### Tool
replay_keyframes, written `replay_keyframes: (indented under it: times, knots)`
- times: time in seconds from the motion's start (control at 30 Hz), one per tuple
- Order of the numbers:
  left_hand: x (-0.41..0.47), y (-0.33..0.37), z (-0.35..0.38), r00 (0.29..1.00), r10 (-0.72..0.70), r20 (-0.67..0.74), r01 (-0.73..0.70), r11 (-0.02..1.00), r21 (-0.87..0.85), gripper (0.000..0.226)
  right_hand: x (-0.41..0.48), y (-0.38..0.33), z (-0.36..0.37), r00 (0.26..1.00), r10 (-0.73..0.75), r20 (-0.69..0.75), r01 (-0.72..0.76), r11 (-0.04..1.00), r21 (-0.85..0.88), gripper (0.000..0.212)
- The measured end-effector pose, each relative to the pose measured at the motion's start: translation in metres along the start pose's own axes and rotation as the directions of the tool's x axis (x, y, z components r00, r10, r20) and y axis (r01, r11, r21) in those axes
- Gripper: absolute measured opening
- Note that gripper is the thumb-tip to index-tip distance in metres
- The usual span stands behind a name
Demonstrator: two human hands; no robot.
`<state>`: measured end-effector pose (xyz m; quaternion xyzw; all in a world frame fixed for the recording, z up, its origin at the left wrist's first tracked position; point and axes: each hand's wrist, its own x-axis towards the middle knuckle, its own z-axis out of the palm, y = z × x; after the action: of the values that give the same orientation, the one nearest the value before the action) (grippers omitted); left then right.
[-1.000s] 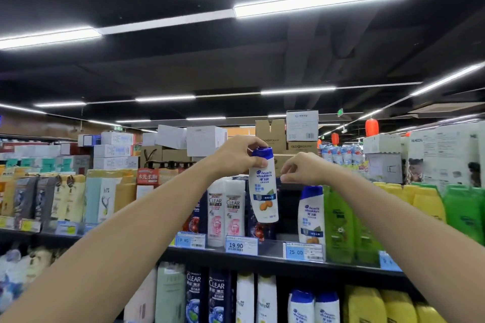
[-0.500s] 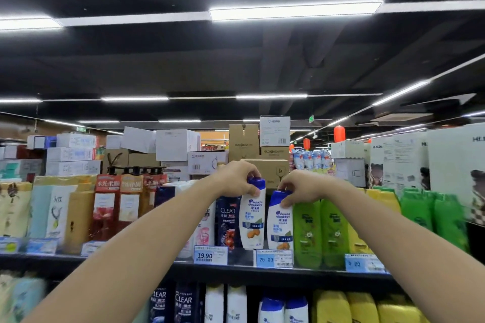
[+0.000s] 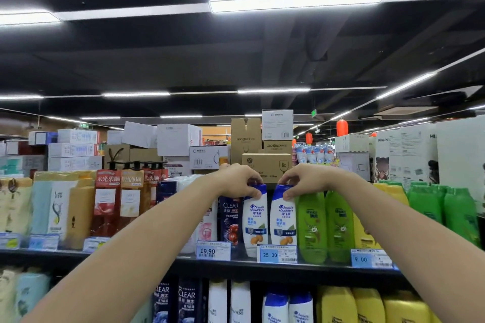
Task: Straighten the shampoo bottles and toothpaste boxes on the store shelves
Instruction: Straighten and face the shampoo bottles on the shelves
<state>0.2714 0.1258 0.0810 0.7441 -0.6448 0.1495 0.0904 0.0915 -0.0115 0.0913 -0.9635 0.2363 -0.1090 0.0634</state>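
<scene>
While both arms reach up to the top shelf (image 3: 328, 269), the left hand (image 3: 237, 181) pinches the blue cap of one white shampoo bottle (image 3: 255, 220) and the right hand (image 3: 304, 179) pinches the cap of a second bottle (image 3: 283, 220) just beside it. Both stand behind the price tag (image 3: 277, 254), left of green bottles (image 3: 312, 225); cardboard boxes (image 3: 266, 166) sit behind.

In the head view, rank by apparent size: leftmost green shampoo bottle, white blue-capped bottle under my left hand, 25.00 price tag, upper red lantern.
Green shampoo bottle and white blue-capped bottle: nearly alike, unranked.
Blue-and-white price tag.
Red lantern: smallest, but far off.
</scene>
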Motion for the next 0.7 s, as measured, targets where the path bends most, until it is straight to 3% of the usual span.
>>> replay_keyframes:
  times: [0.13, 0.27, 0.33, 0.47, 0.7]
  knots:
    - [-0.007, -0.005, -0.003, 0.999, -0.008, -0.047, 0.001, 0.988, -0.154, 0.052, 0.004, -0.004, 0.000, 0.997, 0.003, -0.080, 0.000, 0.999, 0.039, 0.046]
    - [-0.016, -0.025, -0.015, 0.973, -0.012, -0.231, -0.029, 0.985, -0.172, 0.019, 0.019, -0.022, 0.000, 0.955, -0.072, -0.286, 0.082, 0.996, 0.023, 0.034]
    - [-0.025, -0.036, -0.021, 0.943, -0.024, -0.331, -0.026, 0.989, -0.144, 0.014, 0.027, -0.039, 0.002, 0.934, -0.111, -0.341, 0.123, 0.992, 0.015, 0.027]
    - [-0.047, -0.064, -0.027, 0.915, -0.096, -0.393, 0.054, 0.992, -0.116, 0.018, 0.043, -0.077, 0.011, 0.924, -0.173, -0.342, 0.186, 0.983, 0.005, 0.021]
    - [-0.080, -0.104, -0.028, 0.907, -0.200, -0.370, 0.199, 0.979, -0.043, 0.041, 0.066, -0.132, 0.027, 0.924, -0.229, -0.305, 0.217, 0.973, -0.073, 0.026]
